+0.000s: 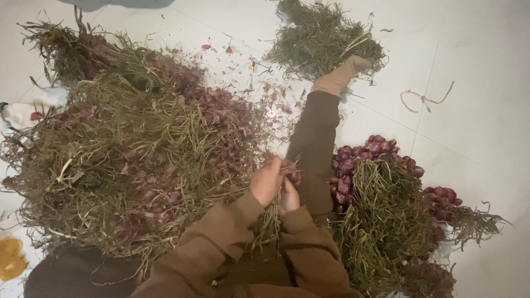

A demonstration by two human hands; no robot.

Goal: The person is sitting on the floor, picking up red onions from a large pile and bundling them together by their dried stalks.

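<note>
My left hand (266,181) and my right hand (289,198) meet just above my lap, both closed around a small bunch of purple shallots (290,168) with dry stalks hanging down between my brown sleeves. A big heap of shallots with dried green-brown tops (127,149) lies on the white floor to my left, touching my left arm. A smaller pile of bunched shallots (381,204) lies to my right, beside my outstretched leg (314,143).
My foot in a tan sock (342,74) rests against a mound of loose dry stalks (323,38) at the top. A piece of twine (425,99) lies on the tiles at right. Shallot skins are scattered near the top centre. Something yellow (10,259) sits at the lower left edge.
</note>
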